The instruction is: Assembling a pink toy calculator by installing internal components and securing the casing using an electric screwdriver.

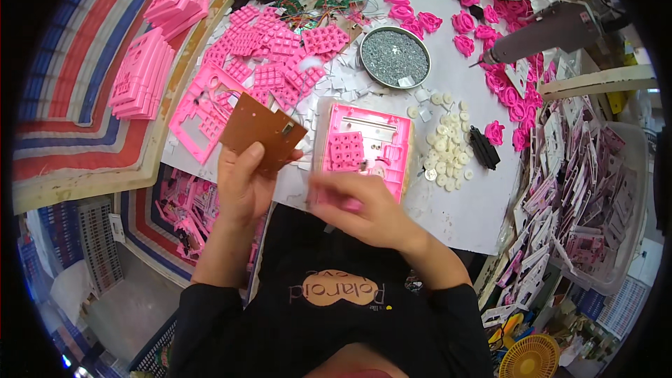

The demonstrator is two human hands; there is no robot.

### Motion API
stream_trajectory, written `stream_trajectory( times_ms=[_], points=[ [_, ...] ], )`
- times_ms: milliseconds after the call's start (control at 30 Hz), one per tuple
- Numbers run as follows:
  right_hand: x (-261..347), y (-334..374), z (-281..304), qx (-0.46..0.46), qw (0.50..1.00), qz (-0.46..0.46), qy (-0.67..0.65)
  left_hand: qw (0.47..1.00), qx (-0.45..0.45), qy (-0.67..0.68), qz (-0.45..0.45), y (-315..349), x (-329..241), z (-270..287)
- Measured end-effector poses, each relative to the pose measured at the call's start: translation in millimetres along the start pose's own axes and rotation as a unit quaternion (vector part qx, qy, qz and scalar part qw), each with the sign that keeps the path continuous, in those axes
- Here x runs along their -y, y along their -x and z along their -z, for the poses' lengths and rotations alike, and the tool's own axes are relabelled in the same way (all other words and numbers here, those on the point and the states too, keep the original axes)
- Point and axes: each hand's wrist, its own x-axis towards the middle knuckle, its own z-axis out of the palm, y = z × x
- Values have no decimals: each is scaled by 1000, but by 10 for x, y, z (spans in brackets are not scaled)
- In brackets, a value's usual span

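My left hand (246,185) grips a brown circuit board (260,131) by its lower edge, thumb on top, tilted above the table's front edge. To the right lies a pink plastic casing (393,122) with its inside facing up. A pink rubber keypad (346,150) sits in it, below a metallic strip (369,127). Over the casing's near edge hovers my right hand (360,206), its fingers smeared by motion, so I cannot make out whether they hold anything. Left of the board lies a pink frame (192,120) with wires on it.
A round tin of small screws (395,58) stands behind the casing, with white discs (448,143) at its right. Pink keypads (269,38) heap at the back left. An electric screwdriver (535,33) hangs at upper right, above pink rose-shaped pieces (494,133). A plastic bin (626,238) holds casing parts.
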Motion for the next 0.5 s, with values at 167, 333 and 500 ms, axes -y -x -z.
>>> stream_trajectory(
  times_ms=[167, 333, 500],
  points=[
    [251, 186, 562, -169, 928, 252, 216, 999, 32, 1, 21, -22, -178, -97],
    [207, -494, 859, -94, 892, 382, 225, 991, 115, -29, 60, -3, -168, -50],
    [347, -92, 709, -164, 836, 399, 338, 992, 110, -48, 28, 43, -76, 100]
  ],
)
